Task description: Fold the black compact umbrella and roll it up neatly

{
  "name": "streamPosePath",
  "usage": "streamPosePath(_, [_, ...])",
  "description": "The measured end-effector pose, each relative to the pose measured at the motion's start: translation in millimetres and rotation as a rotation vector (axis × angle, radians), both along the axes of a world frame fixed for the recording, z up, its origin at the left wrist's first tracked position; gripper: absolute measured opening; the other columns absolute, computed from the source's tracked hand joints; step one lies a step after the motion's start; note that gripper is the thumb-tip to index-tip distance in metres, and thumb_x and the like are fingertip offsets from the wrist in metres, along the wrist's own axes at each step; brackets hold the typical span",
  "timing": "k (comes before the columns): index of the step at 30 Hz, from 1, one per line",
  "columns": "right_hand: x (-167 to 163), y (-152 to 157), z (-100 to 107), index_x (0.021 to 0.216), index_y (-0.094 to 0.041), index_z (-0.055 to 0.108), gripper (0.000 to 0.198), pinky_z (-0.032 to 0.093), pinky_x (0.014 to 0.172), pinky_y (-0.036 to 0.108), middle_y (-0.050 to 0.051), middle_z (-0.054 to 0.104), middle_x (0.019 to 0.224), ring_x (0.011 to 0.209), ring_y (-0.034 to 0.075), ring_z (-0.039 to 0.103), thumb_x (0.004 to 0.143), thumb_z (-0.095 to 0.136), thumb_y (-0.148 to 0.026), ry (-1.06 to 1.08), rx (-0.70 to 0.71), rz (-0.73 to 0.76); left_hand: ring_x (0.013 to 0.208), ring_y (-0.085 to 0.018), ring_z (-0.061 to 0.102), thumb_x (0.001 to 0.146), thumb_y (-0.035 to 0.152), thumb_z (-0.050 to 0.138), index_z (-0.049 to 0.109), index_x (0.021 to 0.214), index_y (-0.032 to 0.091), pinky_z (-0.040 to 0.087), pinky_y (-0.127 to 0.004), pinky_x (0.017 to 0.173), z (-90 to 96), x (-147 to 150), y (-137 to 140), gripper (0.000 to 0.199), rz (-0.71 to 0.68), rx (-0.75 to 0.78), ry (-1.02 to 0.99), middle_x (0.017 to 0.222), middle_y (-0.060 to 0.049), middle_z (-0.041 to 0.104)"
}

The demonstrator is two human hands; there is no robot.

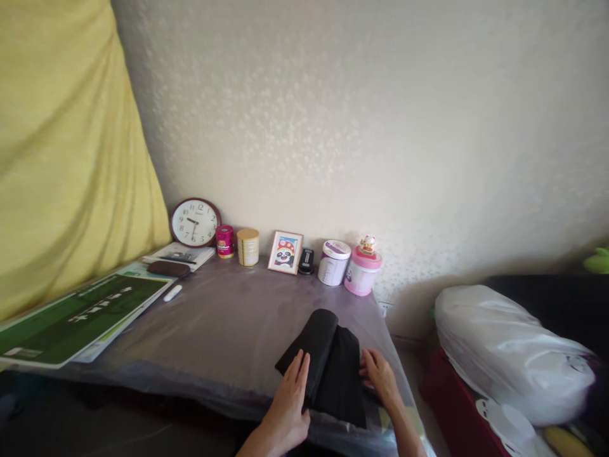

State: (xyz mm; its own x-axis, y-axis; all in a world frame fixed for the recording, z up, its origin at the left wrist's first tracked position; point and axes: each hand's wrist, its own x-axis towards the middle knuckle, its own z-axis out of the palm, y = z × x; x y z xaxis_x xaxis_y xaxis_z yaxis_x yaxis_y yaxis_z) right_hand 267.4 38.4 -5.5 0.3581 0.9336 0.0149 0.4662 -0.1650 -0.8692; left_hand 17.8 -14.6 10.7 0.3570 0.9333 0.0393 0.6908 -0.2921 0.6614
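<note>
A folded piece of black cloth (339, 374) lies near the table's front right corner, its left part doubled into a thick rounded fold over a flatter right part. My left hand (291, 397) rests against the thick fold, fingers stretched out and together. At the cloth's right edge, my right hand (378, 376) has its fingers bent and appears to pinch that edge; the fingertips are partly hidden. Whether the cloth is a garment I cannot tell.
Along the table's (214, 317) back stand a clock (195, 222), a pink can (225, 242), a yellow canister (248, 247), a panda picture (285, 252), a white tub (333, 263) and a pink-lidded tub (363, 273). Green sheets (90, 311) lie left. A white plastic bag (511, 349) sits right.
</note>
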Motion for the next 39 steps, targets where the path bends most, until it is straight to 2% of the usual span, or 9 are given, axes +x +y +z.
streamPosePath(3, [-7.5, -1.7, 3.4, 0.084, -0.021, 0.063, 0.036, 0.046, 0.044, 0.027, 0.004, 0.065, 0.066, 0.051, 0.017, 0.061, 0.075, 0.045, -0.051, 0.049, -0.123, -0.028, 0.138, -0.019, 0.011, 0.057, -0.001, 0.043, 0.010, 0.141, 0.012, 0.017, -0.031, 0.113, 0.6, -0.1, -0.4, 0.091, 0.010, -0.015, -0.027, 0.151, -0.008, 0.007])
streamPosePath(8, [-4.3, 1.6, 11.2, 0.080, -0.024, 0.067, 0.019, 0.046, 0.065, 0.029, 0.008, 0.069, 0.086, 0.072, 0.022, 0.065, 0.068, 0.055, -0.033, -0.334, 0.040, 0.030, 0.138, -0.017, 0.009, 0.059, -0.001, 0.038, 0.008, 0.141, 0.011, 0.015, -0.030, 0.114, 2.0, -3.4, 0.2, 0.088, 0.002, -0.053, -0.130, 0.151, -0.007, 0.007])
streamPosePath(10, [-3.3, 4.5, 12.6, 0.079, -0.024, 0.068, 0.019, 0.045, 0.070, 0.030, 0.008, 0.069, 0.091, 0.078, 0.023, 0.064, 0.068, 0.054, -0.032, -0.385, 0.050, 0.043, 0.138, -0.017, 0.010, 0.061, -0.001, 0.038, 0.008, 0.141, 0.010, 0.014, -0.030, 0.114, 2.8, -5.4, 1.0, 0.086, -0.002, -0.080, -0.160, 0.151, -0.008, 0.007])
streamPosePath(16, [-13.1, 13.6, 15.3, 0.070, -0.020, 0.064, 0.047, 0.044, 0.058, 0.031, 0.006, 0.066, 0.066, 0.067, 0.024, 0.063, 0.080, 0.034, -0.054, -0.220, 0.010, -0.031, 0.138, -0.017, 0.009, 0.062, 0.000, 0.039, 0.008, 0.141, 0.010, 0.013, -0.029, 0.114, 4.4, -7.5, 0.8, 0.086, 0.002, -0.110, -0.199, 0.151, -0.007, 0.007])
streamPosePath(20, [-21.5, 20.5, 13.1, 0.067, -0.020, 0.062, 0.045, 0.042, 0.058, 0.029, 0.004, 0.065, 0.064, 0.066, 0.023, 0.061, 0.076, 0.037, -0.056, -0.114, 0.056, -0.026, 0.138, -0.016, 0.008, 0.061, -0.001, 0.038, 0.006, 0.141, 0.011, 0.012, -0.030, 0.114, 3.0, -6.8, 0.4, 0.087, -0.005, -0.100, -0.175, 0.151, -0.007, 0.006])
streamPosePath(27, [-13.8, 23.3, -0.8, 0.045, -0.023, 0.044, 0.038, 0.032, 0.051, 0.029, 0.000, 0.048, 0.046, 0.050, 0.017, 0.046, 0.068, 0.042, -0.053, -0.181, 0.147, -0.083, 0.138, -0.018, 0.007, 0.059, -0.002, 0.039, 0.007, 0.141, 0.009, 0.011, -0.030, 0.114, -0.8, -5.8, 1.7, 0.088, 0.005, -0.104, -0.179, 0.151, -0.007, 0.005])
streamPosePath(31, [-20.8, 21.7, 15.2, 0.047, -0.022, 0.042, 0.041, 0.031, 0.050, 0.027, -0.003, 0.042, 0.045, 0.049, 0.014, 0.042, 0.070, 0.043, -0.056, -0.093, 0.159, -0.068, 0.138, -0.018, 0.008, 0.060, -0.003, 0.039, 0.006, 0.141, 0.009, 0.012, -0.029, 0.114, 2.5, -4.8, 1.4, 0.088, 0.012, -0.108, -0.147, 0.151, -0.008, 0.004])
streamPosePath(35, [-43.6, 29.1, 41.1, 0.053, -0.021, 0.046, 0.041, 0.033, 0.051, 0.026, -0.004, 0.046, 0.049, 0.052, 0.014, 0.043, 0.073, 0.044, -0.057, 0.026, 0.203, 0.002, 0.138, -0.018, 0.008, 0.059, -0.005, 0.039, 0.006, 0.141, 0.008, 0.014, -0.027, 0.113, 4.3, -3.5, 0.5, 0.089, 0.019, -0.115, -0.101, 0.151, -0.010, 0.003])
streamPosePath(39, [-67.7, 46.2, 51.2, 0.058, -0.019, 0.051, 0.041, 0.035, 0.052, 0.025, -0.002, 0.051, 0.053, 0.056, 0.014, 0.046, 0.073, 0.046, -0.057, 0.083, 0.228, 0.040, 0.138, -0.019, 0.011, 0.057, -0.004, 0.041, 0.007, 0.141, 0.009, 0.017, -0.027, 0.112, 2.4, -1.8, 0.7, 0.091, 0.047, -0.124, -0.072, 0.151, -0.012, 0.004])
